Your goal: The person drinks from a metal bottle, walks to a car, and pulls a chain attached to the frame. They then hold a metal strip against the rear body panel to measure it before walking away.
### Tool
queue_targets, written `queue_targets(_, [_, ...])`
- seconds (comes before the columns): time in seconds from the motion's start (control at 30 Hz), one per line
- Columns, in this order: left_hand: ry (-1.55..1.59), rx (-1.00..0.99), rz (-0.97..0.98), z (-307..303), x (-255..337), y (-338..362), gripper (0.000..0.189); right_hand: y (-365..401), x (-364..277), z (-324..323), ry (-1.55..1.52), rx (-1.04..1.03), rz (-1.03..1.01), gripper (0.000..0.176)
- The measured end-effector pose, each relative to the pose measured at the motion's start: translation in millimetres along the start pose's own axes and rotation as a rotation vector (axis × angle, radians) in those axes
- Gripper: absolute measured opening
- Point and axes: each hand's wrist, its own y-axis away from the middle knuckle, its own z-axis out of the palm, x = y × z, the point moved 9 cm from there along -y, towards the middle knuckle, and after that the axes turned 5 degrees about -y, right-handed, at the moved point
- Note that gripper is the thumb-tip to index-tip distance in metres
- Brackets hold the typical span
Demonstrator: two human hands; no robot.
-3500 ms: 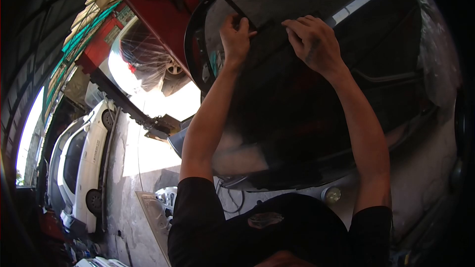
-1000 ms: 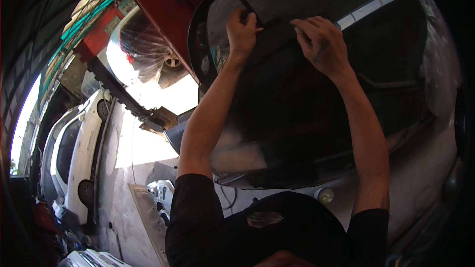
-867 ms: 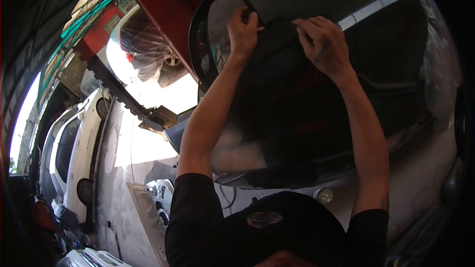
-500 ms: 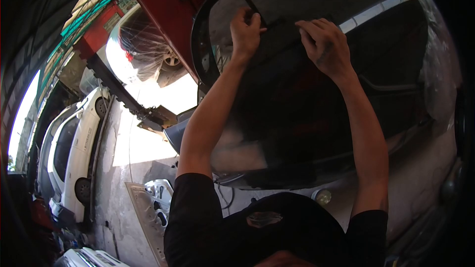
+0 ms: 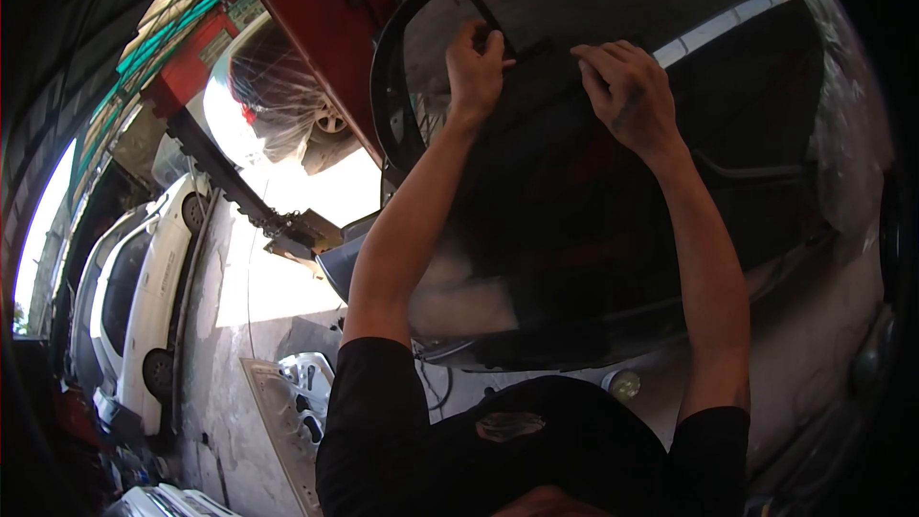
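In front of me is the dark, glossy car panel with glass [image 5: 574, 230], its curved surface reflecting the surroundings. Over its upper part, my left hand [image 5: 476, 72] is curled, thumb and fingers drawn together. A slim black bar [image 5: 486, 14], similar to a wiper arm, runs just behind those fingers. To the right, my right hand [image 5: 627, 86] is bent at the wrist, fingers pressed together and pointing left toward the other hand. Anything held between either set of fingertips is too small or dark to make out. Clear plastic film [image 5: 842, 124] hangs along the panel's right side.
A red post [image 5: 316, 29] rises at the upper left. Behind it stands a car wrapped in plastic [image 5: 282, 86]. White car [image 5: 144, 297] is parked at far left. A bare door panel [image 5: 292, 402] leans near my left side, and a round can [image 5: 624, 384] sits below the car.
Both hands stay in nearly the same place and pose. The view has shifted very slightly.
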Motion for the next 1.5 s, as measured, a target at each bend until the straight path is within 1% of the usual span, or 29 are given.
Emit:
queue_targets(0.77, [0.008, -0.007, 0.024, -0.2, 3.3, -0.7, 0.024, -0.7, -1.8, -0.4, 0.004, 0.001, 0.004, 0.016])
queue_targets(1.5, [-0.001, -0.012, -0.014, 0.4, -1.7, 0.4, 0.023, -0.8, -2.3, -2.3, -0.010, -0.003, 0.002, 0.015])
